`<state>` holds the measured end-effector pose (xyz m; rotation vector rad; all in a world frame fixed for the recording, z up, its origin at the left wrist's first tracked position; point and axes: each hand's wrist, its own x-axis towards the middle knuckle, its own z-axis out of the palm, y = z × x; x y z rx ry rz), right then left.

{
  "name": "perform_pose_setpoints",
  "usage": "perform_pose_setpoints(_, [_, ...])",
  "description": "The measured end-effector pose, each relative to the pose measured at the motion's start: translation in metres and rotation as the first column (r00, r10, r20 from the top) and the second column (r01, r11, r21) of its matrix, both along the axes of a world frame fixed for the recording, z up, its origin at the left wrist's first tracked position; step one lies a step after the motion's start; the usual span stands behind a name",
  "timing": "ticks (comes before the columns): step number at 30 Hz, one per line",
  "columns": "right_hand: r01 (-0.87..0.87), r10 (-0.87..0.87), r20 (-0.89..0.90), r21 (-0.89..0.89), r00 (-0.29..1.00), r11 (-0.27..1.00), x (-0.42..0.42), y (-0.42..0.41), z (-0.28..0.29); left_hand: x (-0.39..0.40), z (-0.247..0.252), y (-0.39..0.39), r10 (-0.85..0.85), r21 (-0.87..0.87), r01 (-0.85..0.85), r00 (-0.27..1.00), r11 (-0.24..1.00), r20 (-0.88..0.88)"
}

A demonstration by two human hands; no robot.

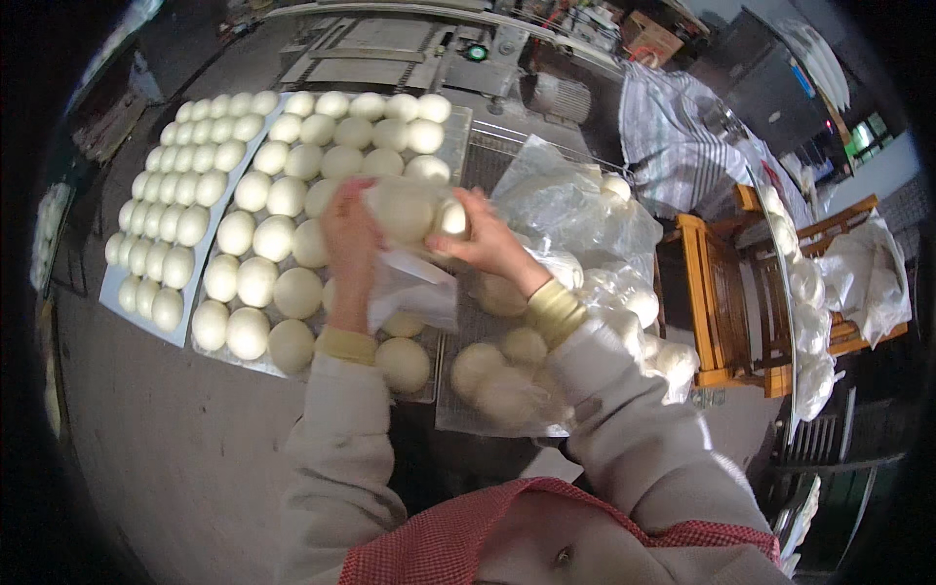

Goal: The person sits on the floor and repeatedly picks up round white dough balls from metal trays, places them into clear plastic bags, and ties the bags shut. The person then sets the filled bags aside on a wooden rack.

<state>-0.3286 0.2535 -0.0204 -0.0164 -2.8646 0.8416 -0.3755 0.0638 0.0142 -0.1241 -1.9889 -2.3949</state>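
My left hand [351,248] and my right hand [491,238] press from either side on a short row of round white buns [401,210], raised over the tray. Motion blurs the buns, so I cannot tell how many there are. Below them hangs a whitish, translucent sheet [418,292], perhaps part of a plastic bag; its attachment is hidden. Rows of similar buns cover the metal tray [457,135] beneath my hands. Near my right forearm, a clear plastic bag [504,391] with several buns inside lies on a wire rack [486,157].
Left of the tray stands a pale blue tray [216,227] with more buns. Filled plastic bags [585,212] crowd the right side, beside a wooden chair [713,307]. Machinery with a motor [561,99] and a striped cloth [673,139] are beyond.
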Motion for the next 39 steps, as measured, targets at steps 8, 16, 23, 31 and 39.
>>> perform_pose_setpoints(8, [-0.262,0.214,0.201,0.254,0.956,0.931,-0.009,0.084,0.067,-0.001,-0.008,0.01,0.069,-0.044,-0.069,0.998,0.997,0.0])
perform_pose_setpoints(16, [0.61,-0.568,-0.246,0.147,0.785,0.779,-0.077,0.343,-0.028,-0.007,-0.024,0.021,0.064,0.152,-0.085,0.989,0.985,0.133])
perform_pose_setpoints(23, [0.687,-0.698,0.075,0.129,0.712,0.715,-0.04,0.447,-0.137,0.003,-0.017,0.031,0.021,0.103,-0.036,0.99,0.994,0.142])
perform_pose_setpoints(31, [0.737,-0.739,-0.045,-0.05,0.672,0.674,-0.048,0.457,-0.03,0.009,-0.013,0.032,0.085,-0.009,-0.085,0.99,0.996,0.115])
perform_pose_setpoints(39, [0.841,-0.768,-0.396,0.023,0.504,0.54,-0.038,0.473,0.146,0.019,0.002,0.017,-0.125,-0.189,0.134,0.991,0.973,0.057])
